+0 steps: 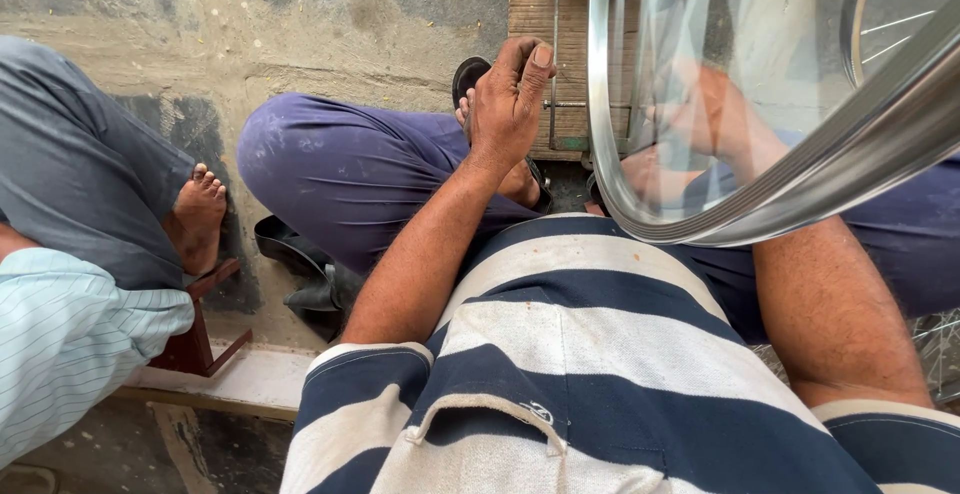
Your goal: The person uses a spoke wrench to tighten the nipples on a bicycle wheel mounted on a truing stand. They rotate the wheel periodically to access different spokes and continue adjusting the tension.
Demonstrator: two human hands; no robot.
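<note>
Left hand (510, 94) half-curled, holding nothing, raised just left of the shiny round steel wheel rim (640, 216).
Right hand (712, 119) blurred behind the rim; grip cannot be told. Rim over the lap: likely stiff, light, slippery; best held at its edge. Another person's bare foot (198, 216) lies far left.

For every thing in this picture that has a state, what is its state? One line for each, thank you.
Left hand: raised, fingers curled, holding nothing visible.
Right hand: behind the blurred spokes, at the wheel; grip unclear.
Bicycle wheel rim: shiny metal, bare of tyre, tilted, motion-blurred.
Black sandal: off the foot, lying on the floor.
Neighbour's foot: bare, resting on a red-brown stool.
</note>
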